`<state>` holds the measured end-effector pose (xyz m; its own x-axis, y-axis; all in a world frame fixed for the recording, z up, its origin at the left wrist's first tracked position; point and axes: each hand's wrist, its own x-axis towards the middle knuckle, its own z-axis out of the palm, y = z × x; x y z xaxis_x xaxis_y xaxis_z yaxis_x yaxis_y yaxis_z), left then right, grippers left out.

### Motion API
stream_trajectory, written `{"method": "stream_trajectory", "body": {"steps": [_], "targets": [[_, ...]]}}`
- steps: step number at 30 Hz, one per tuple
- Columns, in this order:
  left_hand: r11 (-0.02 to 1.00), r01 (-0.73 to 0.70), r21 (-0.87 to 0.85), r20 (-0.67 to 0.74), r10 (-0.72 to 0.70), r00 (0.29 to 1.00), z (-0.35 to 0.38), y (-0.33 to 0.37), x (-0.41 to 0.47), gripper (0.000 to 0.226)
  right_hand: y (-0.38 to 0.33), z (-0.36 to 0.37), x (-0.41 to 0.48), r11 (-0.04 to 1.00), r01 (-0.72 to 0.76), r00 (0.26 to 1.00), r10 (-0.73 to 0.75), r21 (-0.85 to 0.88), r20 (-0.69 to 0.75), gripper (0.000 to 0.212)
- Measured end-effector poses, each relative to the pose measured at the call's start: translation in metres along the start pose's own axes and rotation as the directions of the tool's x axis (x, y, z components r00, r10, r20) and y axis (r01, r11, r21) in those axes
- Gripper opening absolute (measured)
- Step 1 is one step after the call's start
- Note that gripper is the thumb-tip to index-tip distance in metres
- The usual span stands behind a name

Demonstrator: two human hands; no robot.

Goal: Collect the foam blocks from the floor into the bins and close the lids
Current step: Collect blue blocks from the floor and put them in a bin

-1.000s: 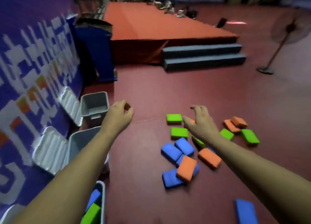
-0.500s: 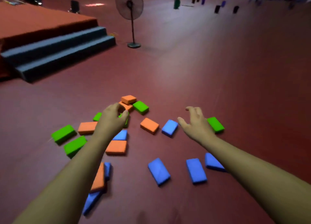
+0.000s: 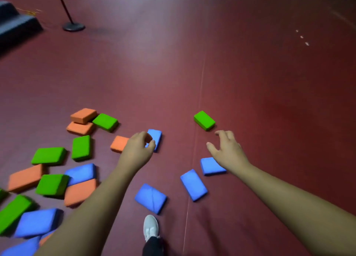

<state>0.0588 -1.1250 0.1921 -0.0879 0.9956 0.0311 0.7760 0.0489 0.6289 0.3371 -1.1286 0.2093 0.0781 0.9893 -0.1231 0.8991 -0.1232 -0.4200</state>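
Observation:
Several green, orange and blue foam blocks lie scattered on the dark red floor. My left hand [image 3: 138,150] hovers with fingers curled and empty, partly covering a blue block [image 3: 156,137] and an orange block [image 3: 119,143]. My right hand [image 3: 227,150] is open with fingers spread, just below a lone green block [image 3: 204,120] and above another blue block [image 3: 210,167]. Two more blue blocks [image 3: 193,184] [image 3: 151,198] lie between my forearms. A pile of mixed blocks [image 3: 52,184] sits at the left. No bins are in view.
A fan stand's round base [image 3: 73,27] and pole are at the upper left, beside dark steps [image 3: 15,24]. My grey shoe [image 3: 150,227] is at the bottom centre. Open floor stretches to the right and ahead.
The view has swung right, away from the bins and wall, and down toward the blocks. Both hands stay empty and now hang over the blue blocks nearer me.

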Motion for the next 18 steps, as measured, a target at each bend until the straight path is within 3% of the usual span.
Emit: {"method": "stream_trajectory", "body": {"steps": [6,12,18], "targets": [[0.998,-0.044,-0.054,0.236,0.056,0.97,0.118,-0.027,0.116,0.008,0.045,0.057,0.104,0.982,-0.183,0.982,0.186,-0.054,0.046,0.051],[1.0,0.008,-0.015,0.48,0.0,0.878,0.272,-0.073,0.18,0.01,0.114,0.158,0.197,0.954,-0.278,0.936,0.295,-0.111,0.192,0.049],[0.989,0.139,0.058,0.597,-0.146,0.789,0.465,-0.152,0.208,0.023,0.228,0.314,0.28,0.96,-0.227,0.898,0.27,-0.162,0.348,0.052]]}}
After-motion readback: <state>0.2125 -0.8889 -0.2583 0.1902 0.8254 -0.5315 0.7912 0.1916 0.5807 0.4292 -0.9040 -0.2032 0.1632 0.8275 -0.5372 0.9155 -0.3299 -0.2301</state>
